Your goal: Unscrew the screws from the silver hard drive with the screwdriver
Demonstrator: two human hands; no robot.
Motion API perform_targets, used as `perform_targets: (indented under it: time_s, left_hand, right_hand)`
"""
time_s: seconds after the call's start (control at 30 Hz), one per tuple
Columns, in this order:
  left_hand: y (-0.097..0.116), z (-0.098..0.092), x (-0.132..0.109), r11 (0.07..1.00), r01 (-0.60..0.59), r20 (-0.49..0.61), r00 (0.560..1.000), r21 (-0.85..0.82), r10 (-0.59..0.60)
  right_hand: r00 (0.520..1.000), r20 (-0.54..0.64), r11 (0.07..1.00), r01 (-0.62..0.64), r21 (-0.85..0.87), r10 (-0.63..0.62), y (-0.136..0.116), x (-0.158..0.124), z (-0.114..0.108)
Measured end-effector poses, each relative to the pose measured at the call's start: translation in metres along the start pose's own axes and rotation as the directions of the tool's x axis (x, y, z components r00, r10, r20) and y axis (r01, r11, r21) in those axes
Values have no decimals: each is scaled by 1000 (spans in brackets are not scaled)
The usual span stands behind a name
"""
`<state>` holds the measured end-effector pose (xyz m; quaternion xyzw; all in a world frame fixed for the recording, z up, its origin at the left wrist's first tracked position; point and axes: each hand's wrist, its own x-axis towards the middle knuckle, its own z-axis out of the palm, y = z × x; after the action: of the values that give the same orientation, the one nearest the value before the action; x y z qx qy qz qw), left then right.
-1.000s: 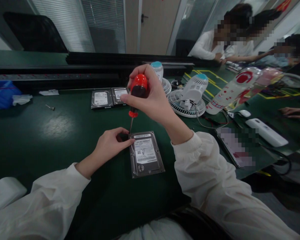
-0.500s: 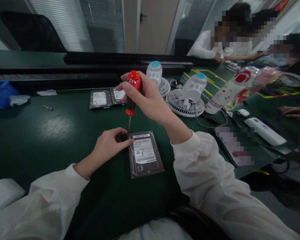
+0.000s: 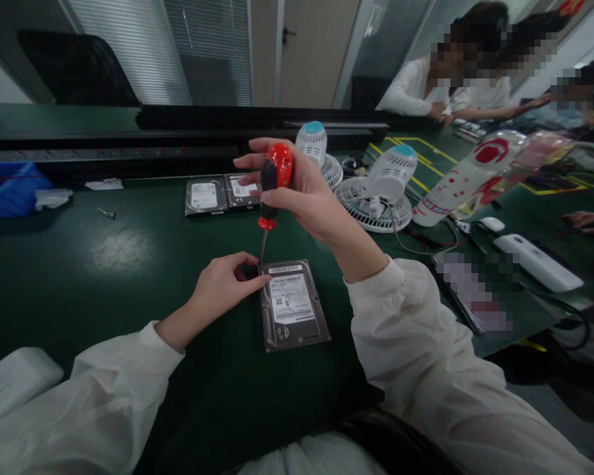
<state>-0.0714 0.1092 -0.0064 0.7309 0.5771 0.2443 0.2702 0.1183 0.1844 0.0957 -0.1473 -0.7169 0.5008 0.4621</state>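
Note:
A hard drive lies label up on the green table in front of me. My left hand steadies its far left corner, thumb on the top face and fingers at the side edge. In my right hand is a red and black screwdriver, gripped by the handle from above. Its shaft points down, nearly upright, and the tip is at the drive's far left corner beside my left fingertips. Whatever screw lies under the tip is too small to make out.
Two more hard drives lie farther back. White fans, a patterned bottle, a phone and a white power strip stand or lie to the right. A blue bin is at the left. Other people sit at the far right.
The screwdriver handle has turned in my right hand, whose fingers have spread and shifted around it. The tip stays at the same corner. My left hand keeps its place; the whole view has shifted slightly.

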Motion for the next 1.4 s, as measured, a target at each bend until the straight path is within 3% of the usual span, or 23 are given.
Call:
perform_targets:
  time_s: [0.07, 0.23, 0.43, 0.67, 0.9, 1.1, 1.3, 1.4]
  left_hand:
    - [0, 0, 0, 1000, 1, -2, 1000, -2, -1]
    - [0, 0, 0, 1000, -6, -3, 1000, -10, 6]
    - [1, 0, 0, 1000, 5, -3, 1000, -6, -5]
    - [3, -1, 0, 1000, 5, -3, 1000, 0, -5]
    - [0, 0, -1, 1000, -8, -9, 1000, 0, 8]
    - [-1, -1, 0, 1000, -21, -8, 1000, -8, 21]
    - [-1, 0, 0, 999, -34, -21, 999, -16, 33]
    - [1, 0, 0, 1000, -25, -21, 999, -9, 25]
  right_hand:
    - [999, 14, 999, -29, 43, 29, 0, 1, 0]
    - [993, -116, 982, 8, -186, -30, 0, 0, 2]
    - [1000, -11, 996, 8, -85, -9, -3, 0, 2]
    - [973, -216, 936, 0, -351, -82, -3, 0, 4]
    - [999, -34, 980, 3, -201, -10, -8, 0, 2]
    - [981, -176, 899, -7, -438, -78, -7, -2, 4]
    - [1000, -2, 992, 9, -123, -9, -13, -2, 2]
    - [999, -51, 986, -7, -167, -2, -9, -1, 1]
